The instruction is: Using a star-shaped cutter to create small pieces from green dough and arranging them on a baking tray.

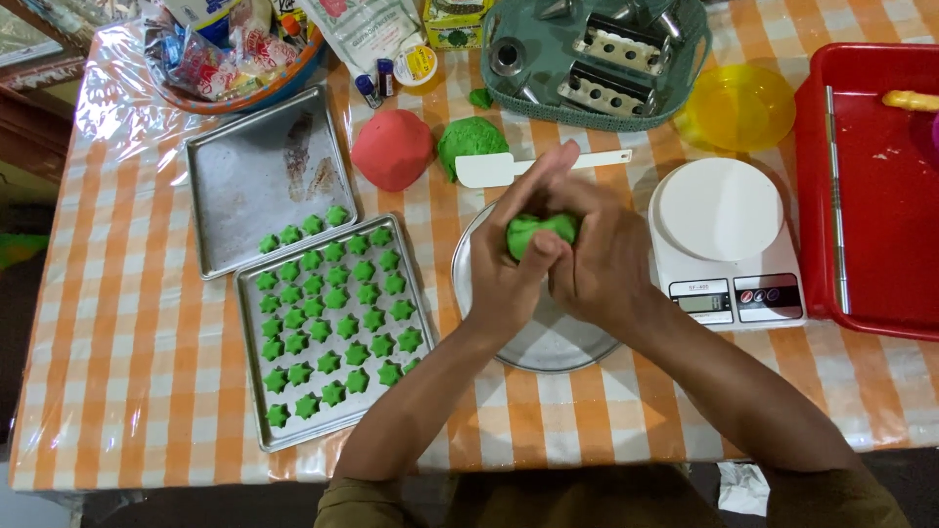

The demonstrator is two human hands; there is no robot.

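My left hand (509, 269) and right hand (597, 259) press together around green dough (533, 231) over the round metal plate (548, 342), best rolled evenly, star-filled tray (256, 391) at nine o'clock.

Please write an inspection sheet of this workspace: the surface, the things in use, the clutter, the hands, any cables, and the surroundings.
Surface: table under an orange-and-white checked cloth with clear plastic over it.
Job's things: green dough piece pressed between both hands above a round metal plate; filled tray of green star shapes; second tray nearly bare; red dough ball; green dough lump; white spatula.
Clutter: white kitchen scale, yellow bowl, red tub, green basket of metal moulds, bowl of packets.
Grippers: left hand and right hand closed around the dough.
Cables: nothing seen.
Surroundings: dark floor, mostly hidden.
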